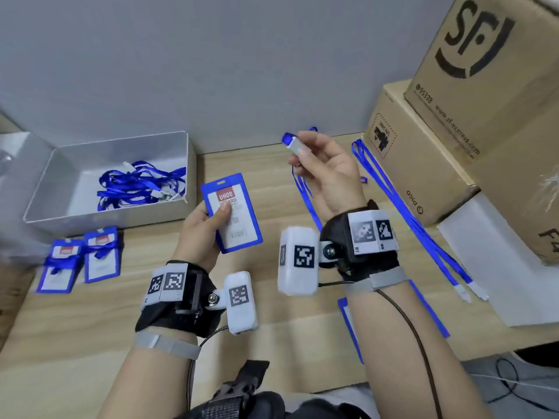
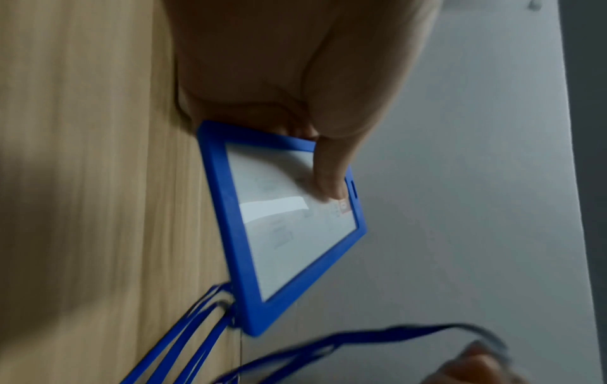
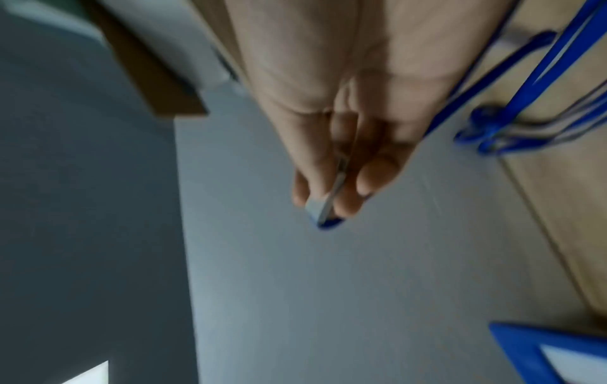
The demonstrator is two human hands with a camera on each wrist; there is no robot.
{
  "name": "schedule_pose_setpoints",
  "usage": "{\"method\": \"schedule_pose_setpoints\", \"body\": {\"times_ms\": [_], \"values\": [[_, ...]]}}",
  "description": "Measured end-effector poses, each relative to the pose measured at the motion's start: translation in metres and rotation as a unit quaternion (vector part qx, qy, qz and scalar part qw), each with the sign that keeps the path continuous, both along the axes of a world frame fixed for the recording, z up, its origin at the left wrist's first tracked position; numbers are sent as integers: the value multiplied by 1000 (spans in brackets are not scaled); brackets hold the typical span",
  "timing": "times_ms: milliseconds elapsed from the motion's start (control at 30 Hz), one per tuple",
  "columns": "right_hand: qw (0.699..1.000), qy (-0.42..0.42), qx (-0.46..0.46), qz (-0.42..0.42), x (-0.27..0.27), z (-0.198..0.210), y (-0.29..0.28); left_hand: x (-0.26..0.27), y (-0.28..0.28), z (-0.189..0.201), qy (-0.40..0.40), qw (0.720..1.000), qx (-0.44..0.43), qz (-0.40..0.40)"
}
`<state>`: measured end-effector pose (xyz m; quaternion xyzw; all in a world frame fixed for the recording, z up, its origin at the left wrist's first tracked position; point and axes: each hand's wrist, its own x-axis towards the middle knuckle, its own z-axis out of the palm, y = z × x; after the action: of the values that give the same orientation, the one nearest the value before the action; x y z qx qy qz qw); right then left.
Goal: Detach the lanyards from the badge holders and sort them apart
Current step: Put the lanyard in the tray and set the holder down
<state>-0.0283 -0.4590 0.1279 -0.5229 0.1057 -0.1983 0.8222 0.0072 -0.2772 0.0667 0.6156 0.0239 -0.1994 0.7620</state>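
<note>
1. Head view gives me the left hand gripping a blue badge holder, thumb across its clear face, fingers behind. I see it raised off the table, with no strap on its top slot.
2. My right hand is lifted near the table's far edge, pinching the white clip of a blue lanyard; the strap hangs down past the wrist.
3. Between the two hands I see a bare strip of wood.
4. At far left, the white box holds a tangle of loose lanyards, its near wall just behind two badge holders lying side by side, straps on top.
5. To the right, cardboard boxes crowd the table's right side; a long lanyard lies alongside them.
6. Under my right forearm, another blue holder lies near the table's front edge.
7. Left wrist view confirms the thumb pressing the holder's window.
</note>
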Motion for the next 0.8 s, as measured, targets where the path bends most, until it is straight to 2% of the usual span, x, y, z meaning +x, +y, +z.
{"method": "schedule_pose_setpoints", "body": {"times_ms": [67, 100, 267, 433, 567, 633, 800], "values": [[996, -21, -36, 73, 7, 6, 31, 8, 25, 5, -8, 1000, -1, 24], [996, -20, -38, 80, 10, 3, 43, 12, 37, 7, -10, 999, -1, 35], [999, 19, 22, 32, 19, -21, 80, 27, 88, 10, -19, 997, -7, 81], [999, 47, 24, 14, 27, -37, 112, 38, 113, 10, -59, 992, -21, 109], [998, 56, 24, 33, 29, -39, 133, 41, 122, 11, -117, 990, 65, 39], [997, 71, -4, 41, 28, -41, 141, 42, 123, 11, -126, 987, 103, 4], [983, 99, -132, 79, 27, -41, 143, 38, 113, 15, -95, 990, 82, -70]]}}
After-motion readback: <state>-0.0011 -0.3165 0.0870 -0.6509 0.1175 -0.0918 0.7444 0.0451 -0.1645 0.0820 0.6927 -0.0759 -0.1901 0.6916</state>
